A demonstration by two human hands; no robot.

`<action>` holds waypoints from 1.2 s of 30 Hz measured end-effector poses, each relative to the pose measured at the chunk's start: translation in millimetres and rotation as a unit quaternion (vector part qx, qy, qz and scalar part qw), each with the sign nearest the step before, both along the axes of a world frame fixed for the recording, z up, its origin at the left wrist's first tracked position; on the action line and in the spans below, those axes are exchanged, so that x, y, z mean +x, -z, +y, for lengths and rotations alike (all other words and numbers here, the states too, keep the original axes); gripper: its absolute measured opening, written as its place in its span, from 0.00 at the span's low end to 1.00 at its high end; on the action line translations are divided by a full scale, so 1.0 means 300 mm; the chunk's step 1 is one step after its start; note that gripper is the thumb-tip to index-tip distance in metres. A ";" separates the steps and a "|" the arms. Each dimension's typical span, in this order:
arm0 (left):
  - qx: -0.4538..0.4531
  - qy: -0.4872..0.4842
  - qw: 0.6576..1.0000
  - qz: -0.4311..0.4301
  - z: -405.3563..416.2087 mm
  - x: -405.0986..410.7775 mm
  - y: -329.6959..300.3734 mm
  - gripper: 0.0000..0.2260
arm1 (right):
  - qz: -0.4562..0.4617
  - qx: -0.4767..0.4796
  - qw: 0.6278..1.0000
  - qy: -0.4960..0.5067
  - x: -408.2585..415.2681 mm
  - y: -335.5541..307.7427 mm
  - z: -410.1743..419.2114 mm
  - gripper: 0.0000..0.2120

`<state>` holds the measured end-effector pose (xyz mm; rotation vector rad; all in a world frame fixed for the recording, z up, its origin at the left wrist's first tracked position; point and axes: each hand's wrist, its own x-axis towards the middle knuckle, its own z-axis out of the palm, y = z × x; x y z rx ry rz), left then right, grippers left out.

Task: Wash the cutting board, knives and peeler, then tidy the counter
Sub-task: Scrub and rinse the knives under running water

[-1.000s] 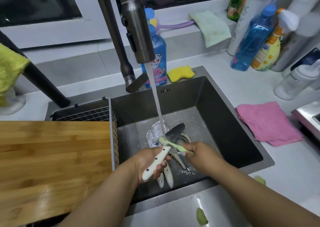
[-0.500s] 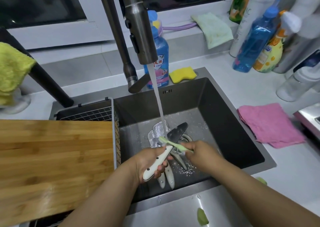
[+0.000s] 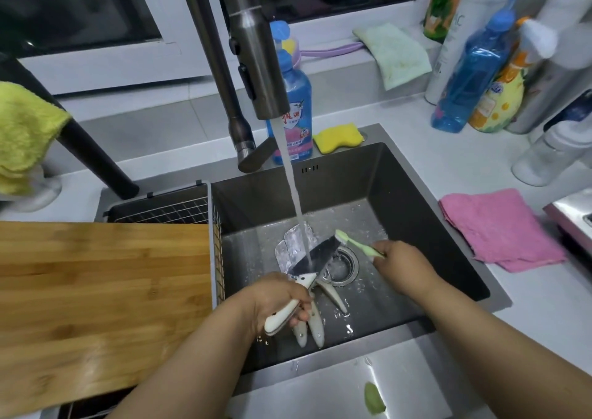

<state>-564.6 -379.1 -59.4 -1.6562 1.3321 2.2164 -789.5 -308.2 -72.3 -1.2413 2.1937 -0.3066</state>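
My left hand (image 3: 282,300) grips the cream handle of a dark-bladed knife (image 3: 315,253), holding the blade under the running water in the sink (image 3: 426,226). My right hand (image 3: 403,266) grips a light green toothbrush (image 3: 355,242), its bristles touching the far tip of the blade. Other cream-handled utensils (image 3: 312,325) lie on the sink floor beneath my left hand, with shiny blades (image 3: 290,247) showing behind the knife. The wooden cutting board (image 3: 96,297) rests over the left part of the sink.
The faucet (image 3: 259,50) pours from above. A blue dish-soap bottle (image 3: 296,98) and yellow sponge (image 3: 338,136) sit behind the sink. A pink cloth (image 3: 499,229) lies on the right counter, bottles (image 3: 474,75) stand at the back right, and a green peel scrap (image 3: 373,398) lies on the front rim.
My right hand has drawn the toothbrush out along the blade, from near the handle to the tip. My left hand still holds the knife under the water.
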 end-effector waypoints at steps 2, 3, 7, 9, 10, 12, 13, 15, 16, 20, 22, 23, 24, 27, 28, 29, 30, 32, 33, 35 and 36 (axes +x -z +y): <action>-0.033 -0.005 0.999 -0.024 -0.013 -0.002 0.005 0.04 | -0.006 -0.021 1.000 -0.001 0.028 -0.018 0.028 0.09; -0.037 -0.005 0.999 -0.033 -0.019 -0.001 0.008 0.05 | -0.012 -0.027 1.000 0.002 0.042 -0.022 0.042 0.10; -0.012 -0.059 0.998 -0.018 -0.028 -0.006 0.003 0.09 | -0.059 -0.035 0.998 0.015 0.099 -0.030 0.083 0.15; -0.004 -0.088 0.996 -0.004 -0.020 -0.007 -0.004 0.10 | -0.083 -0.041 0.996 0.003 0.129 -0.037 0.095 0.15; 0.013 -0.108 0.994 0.015 -0.016 -0.003 -0.006 0.09 | -0.091 -0.040 0.995 -0.007 0.146 -0.041 0.097 0.15; 0.067 -0.142 0.985 0.068 -0.012 0.011 -0.008 0.07 | -0.110 -0.035 0.993 -0.014 0.178 -0.041 0.099 0.15; 0.093 -0.150 0.980 0.092 -0.011 0.019 -0.009 0.06 | -0.120 -0.034 0.992 -0.008 0.189 -0.038 0.097 0.15; 0.145 -0.164 0.967 0.130 -0.010 0.031 -0.013 0.03 | -0.129 -0.038 0.991 0.009 0.193 -0.026 0.087 0.15; 0.168 -0.177 0.958 0.149 -0.009 0.037 -0.018 0.02 | -0.125 -0.039 0.991 0.010 0.189 -0.018 0.079 0.16; 0.212 -0.208 0.934 0.198 -0.001 0.059 -0.045 0.07 | -0.091 -0.027 0.995 0.010 0.147 0.003 0.036 0.17; 0.230 -0.208 0.928 0.206 0.001 0.073 -0.049 0.07 | -0.096 -0.028 0.995 0.026 0.122 0.011 0.013 0.16; 0.236 -0.209 0.926 0.207 0.003 0.080 -0.049 0.07 | -0.091 -0.025 0.995 0.030 0.111 0.015 0.001 0.15; 0.241 -0.211 0.924 0.207 0.005 0.089 -0.052 0.07 | -0.080 -0.020 0.996 0.027 0.102 0.019 -0.012 0.14; 0.232 -0.216 0.929 0.192 0.022 0.104 -0.072 0.07 | -0.034 0.011 0.999 0.003 0.079 0.038 -0.045 0.12; 0.211 -0.215 0.937 0.177 0.026 0.109 -0.080 0.07 | -0.020 0.021 1.000 0.004 0.077 0.041 -0.051 0.11; 0.179 -0.213 0.948 0.153 0.029 0.112 -0.086 0.06 | -0.011 0.029 1.000 0.007 0.078 0.041 -0.054 0.10; 0.138 -0.207 0.960 0.126 0.029 0.112 -0.087 0.05 | -0.008 0.032 0.999 0.011 0.080 0.038 -0.053 0.10; 0.052 -0.192 0.977 0.080 0.028 0.116 -0.092 0.04 | -0.009 0.029 1.000 0.010 0.108 0.023 -0.045 0.10; 0.017 -0.190 0.980 0.062 0.027 0.118 -0.094 0.04 | -0.011 0.025 1.000 0.005 0.125 0.019 -0.039 0.10; -0.033 -0.195 0.980 0.032 0.022 0.123 -0.101 0.03 | -0.008 0.022 1.000 -0.007 0.164 0.017 -0.025 0.11; -0.055 -0.193 0.980 0.018 0.020 0.125 -0.105 0.05 | -0.007 0.023 1.000 -0.013 0.181 0.017 -0.019 0.12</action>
